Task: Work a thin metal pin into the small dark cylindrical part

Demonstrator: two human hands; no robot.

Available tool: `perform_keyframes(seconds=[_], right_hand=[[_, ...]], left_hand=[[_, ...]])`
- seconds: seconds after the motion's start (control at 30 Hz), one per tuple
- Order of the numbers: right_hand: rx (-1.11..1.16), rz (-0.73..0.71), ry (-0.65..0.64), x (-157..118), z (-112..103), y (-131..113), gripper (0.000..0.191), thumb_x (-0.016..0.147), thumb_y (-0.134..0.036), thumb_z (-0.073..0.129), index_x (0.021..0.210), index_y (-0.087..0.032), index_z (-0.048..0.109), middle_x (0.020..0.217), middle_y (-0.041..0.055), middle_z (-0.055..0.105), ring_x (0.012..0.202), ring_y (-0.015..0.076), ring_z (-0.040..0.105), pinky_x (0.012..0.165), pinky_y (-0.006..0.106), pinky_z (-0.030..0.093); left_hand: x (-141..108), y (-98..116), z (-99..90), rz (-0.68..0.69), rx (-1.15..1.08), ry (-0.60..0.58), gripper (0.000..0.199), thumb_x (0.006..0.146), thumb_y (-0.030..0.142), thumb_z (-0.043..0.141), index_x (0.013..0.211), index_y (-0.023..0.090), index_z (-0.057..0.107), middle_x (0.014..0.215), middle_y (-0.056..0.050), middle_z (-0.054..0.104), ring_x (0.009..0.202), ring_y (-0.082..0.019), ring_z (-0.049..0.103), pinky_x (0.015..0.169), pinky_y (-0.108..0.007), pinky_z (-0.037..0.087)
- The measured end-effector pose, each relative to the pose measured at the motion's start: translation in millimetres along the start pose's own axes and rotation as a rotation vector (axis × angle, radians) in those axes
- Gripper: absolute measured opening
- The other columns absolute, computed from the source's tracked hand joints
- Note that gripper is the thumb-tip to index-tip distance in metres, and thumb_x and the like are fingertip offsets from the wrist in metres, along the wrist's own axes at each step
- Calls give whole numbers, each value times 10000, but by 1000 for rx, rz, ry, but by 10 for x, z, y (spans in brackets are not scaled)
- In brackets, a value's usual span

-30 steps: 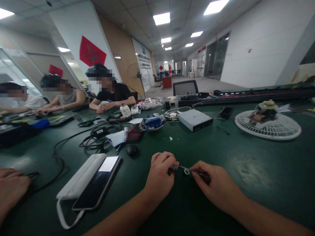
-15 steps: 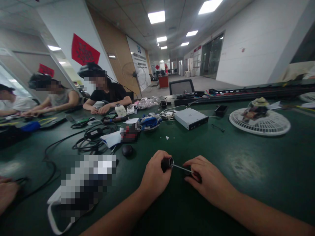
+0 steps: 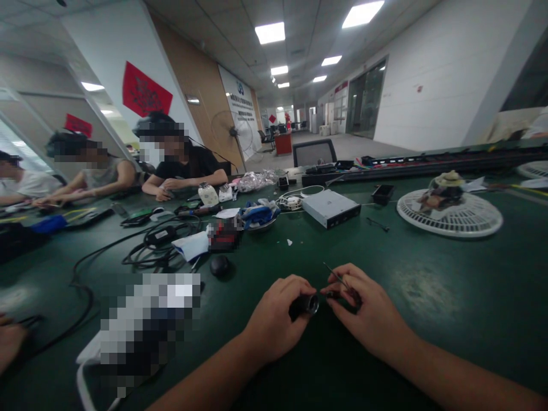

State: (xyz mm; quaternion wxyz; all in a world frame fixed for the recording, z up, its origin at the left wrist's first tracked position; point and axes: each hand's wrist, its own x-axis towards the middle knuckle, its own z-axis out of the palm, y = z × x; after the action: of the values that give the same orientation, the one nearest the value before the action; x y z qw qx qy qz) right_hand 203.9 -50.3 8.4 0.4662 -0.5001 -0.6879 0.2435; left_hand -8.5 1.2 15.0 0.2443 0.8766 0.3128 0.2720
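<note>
My left hand (image 3: 272, 314) is closed around a short dark cylinder (image 3: 305, 305), whose round open end faces my right hand. My right hand (image 3: 370, 311) is closed on a thin screwdriver (image 3: 336, 275); its metal shaft points up and to the left, and the reddish handle is mostly covered by the palm. A small dark piece (image 3: 331, 294) shows between the right thumb and fingertips, too small to name. A narrow gap separates the screwdriver from the cylinder. Both hands are just above the dark green table (image 3: 342, 365).
Ahead lie a silver disc drive (image 3: 331, 206), a small black box (image 3: 383, 194) and a white fan grille (image 3: 449, 211) with a motor on it. To the left are a black mouse (image 3: 220, 265), coiled black cables (image 3: 149, 245) and blue cloth (image 3: 259, 214). Several people sit at the left.
The screwdriver's tip has come out of the cylinder's open end and swung upward. My left hand has moved slightly right and down with the cylinder, turning its opening more toward me.
</note>
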Motion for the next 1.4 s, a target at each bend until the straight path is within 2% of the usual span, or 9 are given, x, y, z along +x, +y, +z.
perform_keyframes(seconds=[0.13, 0.33, 0.5, 0.63, 0.8, 1.03, 1.23, 1.4], right_hand=[[70, 59, 1, -8, -10, 36, 361, 844, -168, 634, 641, -235, 342, 942, 40, 686, 895, 203, 676, 728, 331, 523], [118, 35, -26, -34, -34, 29, 443, 855, -203, 678, 611, -230, 309, 873, 30, 713, 873, 202, 676, 714, 321, 502], [86, -21, -82, -42, -30, -17, 413, 900, -186, 624, 631, -223, 313, 931, 26, 726, 782, 161, 657, 659, 293, 471], [72, -74, -80, -53, -14, -20, 397, 873, -121, 624, 653, -224, 309, 905, 13, 683, 787, 146, 631, 670, 277, 461], [32, -39, -82, -33, 1, -30, 431, 798, -57, 666, 645, -223, 299, 806, -12, 593, 700, 128, 560, 616, 272, 406], [48, -47, -179, -31, -22, -97, 361, 766, -21, 625, 672, -223, 340, 885, -2, 563, 749, 134, 552, 640, 273, 413], [-43, -38, -122, -50, -5, -104, 363, 805, -45, 622, 675, -224, 333, 853, -3, 546, 734, 136, 533, 650, 283, 400], [-124, 7, -118, -25, -12, -93, 366, 816, -64, 623, 660, -223, 332, 816, -10, 545, 700, 135, 515, 627, 289, 380]], left_hand=[[-1, 28, -17, 8, 1, -6, 380, 779, 31, 689, 1098, 227, 627, 1149, -21, 669, 1059, -197, 619, 933, -377, 486], [3, 47, -30, 54, 14, 12, 354, 807, 79, 722, 1120, 232, 659, 1147, -21, 710, 1072, -198, 639, 948, -368, 490], [8, 44, -38, 91, 15, -13, 362, 826, 112, 737, 1154, 245, 667, 1168, -14, 725, 1080, -193, 649, 965, -356, 485], [14, 51, -46, 125, 14, -51, 345, 833, 113, 738, 1143, 246, 665, 1173, -7, 727, 1070, -186, 655, 958, -351, 477], [18, 64, -50, 203, 38, -121, 366, 873, 111, 691, 1211, 238, 633, 1210, -25, 720, 1107, -193, 651, 956, -362, 465], [19, 80, -64, 242, 36, -159, 360, 880, 87, 646, 1209, 230, 629, 1221, -51, 711, 1117, -209, 645, 963, -384, 465], [18, 75, -67, 204, 37, -174, 355, 905, 116, 632, 1238, 239, 612, 1247, -52, 697, 1139, -213, 626, 994, -395, 450], [18, 90, -67, 231, 38, -186, 422, 901, 119, 644, 1304, 219, 570, 1275, -64, 685, 1161, -207, 623, 1008, -388, 442]])
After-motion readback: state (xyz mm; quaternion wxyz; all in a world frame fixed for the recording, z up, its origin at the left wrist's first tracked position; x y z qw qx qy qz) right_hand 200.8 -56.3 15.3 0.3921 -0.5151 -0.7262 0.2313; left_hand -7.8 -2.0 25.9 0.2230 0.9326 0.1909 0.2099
